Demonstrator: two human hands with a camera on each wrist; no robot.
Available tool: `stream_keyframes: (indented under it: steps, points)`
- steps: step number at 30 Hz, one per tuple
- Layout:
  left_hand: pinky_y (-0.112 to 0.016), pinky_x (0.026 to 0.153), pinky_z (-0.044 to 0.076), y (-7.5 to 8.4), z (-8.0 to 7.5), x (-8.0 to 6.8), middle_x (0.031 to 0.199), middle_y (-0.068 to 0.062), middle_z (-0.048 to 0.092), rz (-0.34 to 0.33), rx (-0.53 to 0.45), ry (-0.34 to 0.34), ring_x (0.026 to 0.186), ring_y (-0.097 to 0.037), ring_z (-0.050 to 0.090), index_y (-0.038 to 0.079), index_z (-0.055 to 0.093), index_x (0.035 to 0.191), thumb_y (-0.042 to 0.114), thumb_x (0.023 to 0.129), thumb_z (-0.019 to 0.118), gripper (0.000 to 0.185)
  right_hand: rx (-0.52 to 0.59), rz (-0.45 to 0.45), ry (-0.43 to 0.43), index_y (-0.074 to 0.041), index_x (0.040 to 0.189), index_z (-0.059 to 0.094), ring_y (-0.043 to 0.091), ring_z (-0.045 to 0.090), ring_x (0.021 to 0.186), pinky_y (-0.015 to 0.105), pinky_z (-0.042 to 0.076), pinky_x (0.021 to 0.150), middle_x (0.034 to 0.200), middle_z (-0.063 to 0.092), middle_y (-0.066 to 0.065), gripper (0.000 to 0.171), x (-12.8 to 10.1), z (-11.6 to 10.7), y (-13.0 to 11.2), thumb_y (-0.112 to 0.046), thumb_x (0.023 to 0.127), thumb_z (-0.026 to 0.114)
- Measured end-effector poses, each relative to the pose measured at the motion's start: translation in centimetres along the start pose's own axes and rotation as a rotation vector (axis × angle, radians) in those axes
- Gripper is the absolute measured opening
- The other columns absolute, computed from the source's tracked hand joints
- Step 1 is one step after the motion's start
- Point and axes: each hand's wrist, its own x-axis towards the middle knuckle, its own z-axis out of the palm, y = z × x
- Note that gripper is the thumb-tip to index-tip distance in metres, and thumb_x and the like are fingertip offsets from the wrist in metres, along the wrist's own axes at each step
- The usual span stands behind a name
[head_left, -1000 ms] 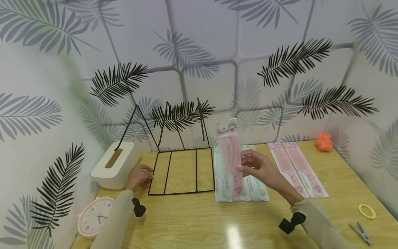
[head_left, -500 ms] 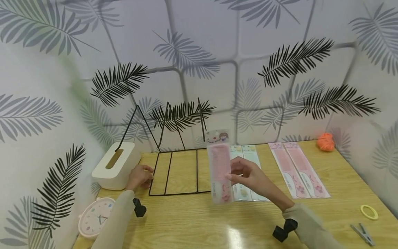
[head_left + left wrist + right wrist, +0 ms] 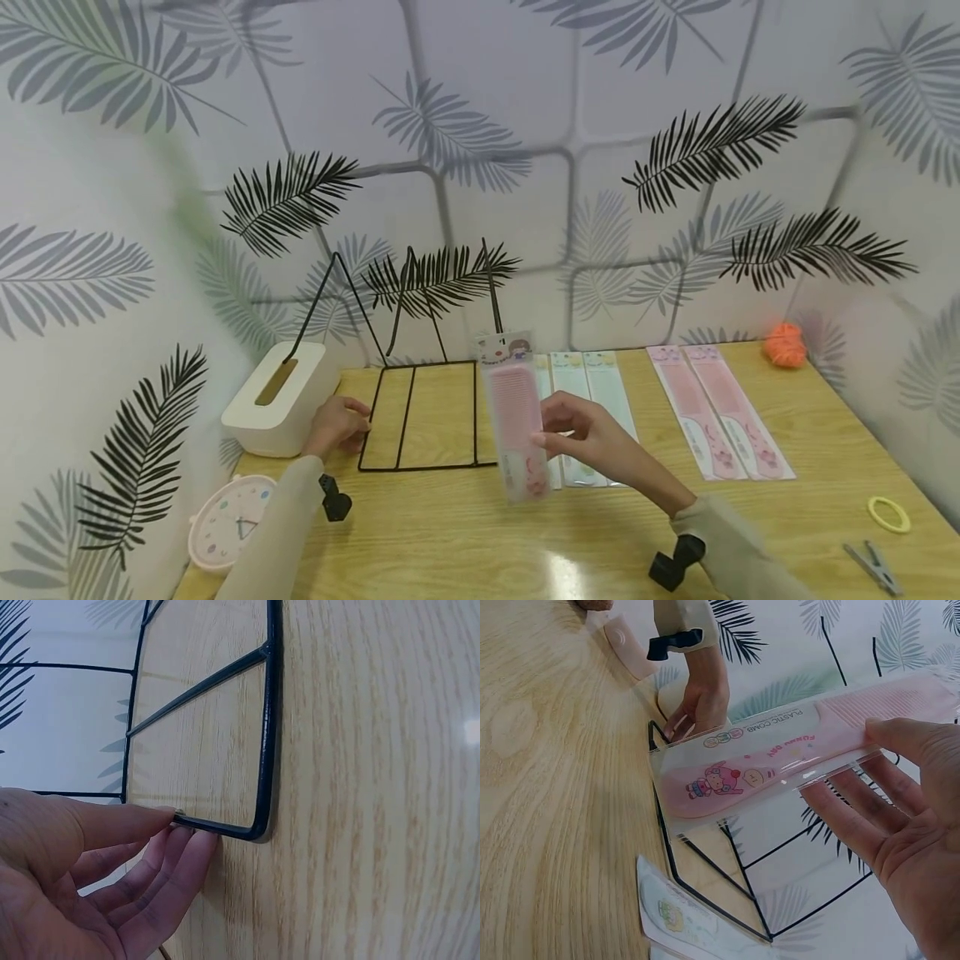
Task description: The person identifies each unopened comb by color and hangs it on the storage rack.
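Observation:
My right hand [image 3: 546, 423] pinches a pink comb in a clear pack [image 3: 513, 417] between thumb and fingers and holds it upright above the table, over the right edge of a black wire rack [image 3: 427, 417]. In the right wrist view the comb pack [image 3: 780, 761] crosses in front of my right hand [image 3: 840, 761], with the rack [image 3: 705, 900] below it. My left hand [image 3: 360, 421] grips the rack's front left corner. In the left wrist view the thumb and fingers of my left hand [image 3: 191, 827] pinch the rack's wire [image 3: 266, 735] at that corner.
A white tissue box [image 3: 277, 396] and a pink clock [image 3: 228, 521] sit at the left. Pale comb packs [image 3: 592, 400] and two pink ones [image 3: 720, 412] lie flat to the right. An orange ball [image 3: 783, 344], a yellow ring [image 3: 888, 513] and a clip [image 3: 870, 562] lie at far right.
My right hand has carried the pink comb pack leftward and lower, from above the pale packs to the rack's right edge. My left hand has stayed on the rack's corner.

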Motion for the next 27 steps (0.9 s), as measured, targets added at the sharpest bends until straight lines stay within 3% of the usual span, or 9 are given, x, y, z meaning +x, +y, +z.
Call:
stream_keyframes:
  steps: [8,14,21,27]
  points:
    - [-0.036,0.059,0.064,-0.2,-0.2,0.0,0.082,-0.014,0.070,0.001,-0.005,-0.003,0.062,-0.018,0.065,-0.007,0.065,0.119,-0.001,0.091,0.070,0.029,0.003,0.016,0.051,-0.003,0.125,0.063,0.017,0.074,0.100,0.045,0.065,0.077,0.113,0.073,0.018,0.024,0.7,0.8,0.2,-0.002,0.102,0.065]
    - [-0.035,0.059,0.064,-0.3,-0.1,0.2,0.082,-0.014,0.069,-0.002,0.006,0.002,0.062,-0.019,0.066,-0.007,0.066,0.119,0.000,0.091,0.070,0.029,-0.030,0.025,0.084,-0.005,0.125,0.063,0.017,0.075,0.098,0.049,0.065,0.077,0.113,0.073,0.019,0.023,1.5,1.0,0.9,-0.005,0.102,0.066]
    - [-0.036,0.059,0.064,-0.2,-0.2,0.2,0.082,-0.013,0.070,-0.006,0.005,0.001,0.063,-0.018,0.065,-0.007,0.066,0.118,-0.001,0.091,0.070,0.028,-0.090,0.099,0.173,-0.004,0.126,0.064,0.020,0.075,0.097,0.044,0.065,0.079,0.114,0.071,0.019,0.026,3.8,-0.1,2.1,-0.012,0.102,0.069]
    - [-0.034,0.058,0.063,-0.5,-0.2,0.2,0.082,-0.012,0.070,-0.001,-0.025,-0.003,0.064,-0.017,0.065,-0.007,0.066,0.120,-0.001,0.091,0.070,0.030,-0.087,0.153,0.254,-0.001,0.126,0.064,0.031,0.074,0.103,0.043,0.065,0.081,0.118,0.070,0.023,0.029,6.2,-1.1,2.6,-0.012,0.100,0.071]
